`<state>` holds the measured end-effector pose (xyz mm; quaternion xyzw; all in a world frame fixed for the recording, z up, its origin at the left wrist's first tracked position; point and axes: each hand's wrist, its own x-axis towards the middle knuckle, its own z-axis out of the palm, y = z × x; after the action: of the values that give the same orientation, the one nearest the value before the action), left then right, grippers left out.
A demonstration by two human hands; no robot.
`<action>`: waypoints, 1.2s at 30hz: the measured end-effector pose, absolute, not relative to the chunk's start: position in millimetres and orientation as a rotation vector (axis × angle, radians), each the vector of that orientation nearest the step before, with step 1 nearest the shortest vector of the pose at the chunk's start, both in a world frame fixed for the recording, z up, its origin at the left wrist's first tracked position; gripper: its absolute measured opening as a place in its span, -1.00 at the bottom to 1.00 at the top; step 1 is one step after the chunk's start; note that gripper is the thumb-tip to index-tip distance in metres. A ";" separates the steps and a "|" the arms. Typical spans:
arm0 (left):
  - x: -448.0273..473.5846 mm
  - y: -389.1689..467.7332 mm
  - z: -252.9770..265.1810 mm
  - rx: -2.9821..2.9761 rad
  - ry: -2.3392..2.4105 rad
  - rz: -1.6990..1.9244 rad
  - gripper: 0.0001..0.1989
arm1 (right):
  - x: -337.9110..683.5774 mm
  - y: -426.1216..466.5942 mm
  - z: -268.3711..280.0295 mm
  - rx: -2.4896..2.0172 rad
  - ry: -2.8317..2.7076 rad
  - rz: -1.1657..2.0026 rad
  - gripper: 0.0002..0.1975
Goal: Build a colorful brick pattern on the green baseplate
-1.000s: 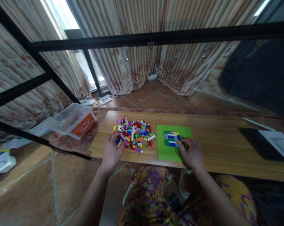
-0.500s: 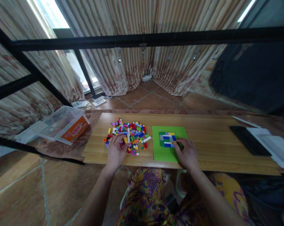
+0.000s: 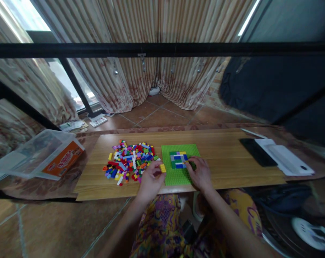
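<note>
My left hand pinches a yellow toy brick between thumb and fingers, just off the left edge of the green baseplate. On the baseplate stands a small rectangular build of toy bricks in blue, white, green, grey, purple and yellow. At the right side of this build rests my right hand, its thumb tip touching or very near the bricks. Its fingers are curved and apart, with dark green showing between them. To the left, a pile of mixed loose bricks covers part of the wooden table.
A clear plastic box with an orange label stands left of the table. On the table's right end lie a black flat object and a white item. A black metal bar crosses in front of the curtains.
My left hand has left the brick pile and moved right towards the baseplate, carrying the yellow brick. My right hand stays beside the build. The whole view has shifted.
</note>
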<state>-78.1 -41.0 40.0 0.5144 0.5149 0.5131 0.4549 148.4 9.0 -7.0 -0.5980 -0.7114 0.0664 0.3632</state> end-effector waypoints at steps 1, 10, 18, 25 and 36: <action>-71.1 -38.2 38.2 1.281 1.270 1.243 -0.71 | 148.2 9.0 -6.7 -1.540 -1.830 0.170 -0.61; -47.0 -13.9 21.9 1.615 1.310 1.164 -0.62 | 147.3 8.7 -4.7 -1.542 -1.816 0.194 -0.62; -80.4 -2.4 12.9 1.624 1.456 1.218 -0.66 | 145.9 8.3 -2.5 -1.548 -1.797 0.210 -0.64; -75.2 4.0 10.5 1.585 1.397 1.290 -0.65 | 146.2 8.4 -3.0 -1.556 -1.790 0.206 -0.65; -38.8 35.4 22.2 1.797 1.547 1.144 -0.66 | 145.8 7.9 -1.1 -1.551 -1.804 0.212 -0.66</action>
<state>-38.8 35.4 22.2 0.6606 0.5686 0.4206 0.2517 145.8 7.9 -1.1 -0.6039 -0.7024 0.0825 0.3675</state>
